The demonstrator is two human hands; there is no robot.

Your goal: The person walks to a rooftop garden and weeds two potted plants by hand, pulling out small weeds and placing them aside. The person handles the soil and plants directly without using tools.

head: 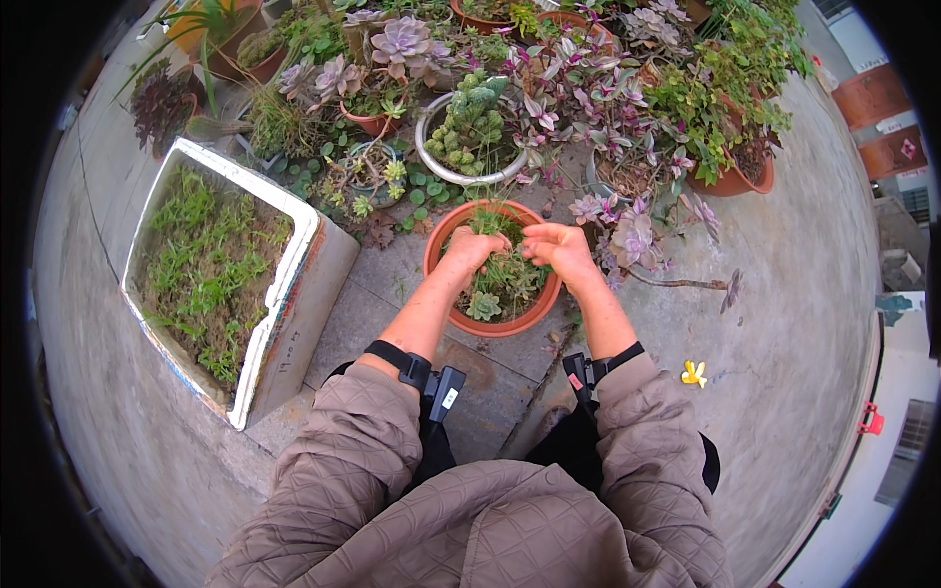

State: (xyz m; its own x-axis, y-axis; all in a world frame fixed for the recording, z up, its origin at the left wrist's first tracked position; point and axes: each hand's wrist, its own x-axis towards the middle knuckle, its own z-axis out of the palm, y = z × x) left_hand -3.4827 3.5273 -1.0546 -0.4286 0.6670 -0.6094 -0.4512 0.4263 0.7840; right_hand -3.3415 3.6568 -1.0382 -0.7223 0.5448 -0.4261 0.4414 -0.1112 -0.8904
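Observation:
Both my hands are over a round terracotta-coloured pot (506, 325) on the paving in front of me. Thin green grass (496, 220) and small succulents grow in it, with a pale green succulent rosette (484, 306) near the front rim. My left hand (474, 250) has its fingers closed around some of the grass blades at the pot's middle. On the other side, my right hand (556, 250) is above the right part of the pot, fingers bent towards the plants. Whether its fingertips pinch anything is too small to tell.
To the left stands a white foam box (312, 301) of soil and green seedlings. Behind the pot are a cactus in a white-rimmed pot (470, 180), trailing purple-leaved plants (573, 103) and many-leaved succulents (401, 44). A yellow flower (692, 373) lies on the concrete at right.

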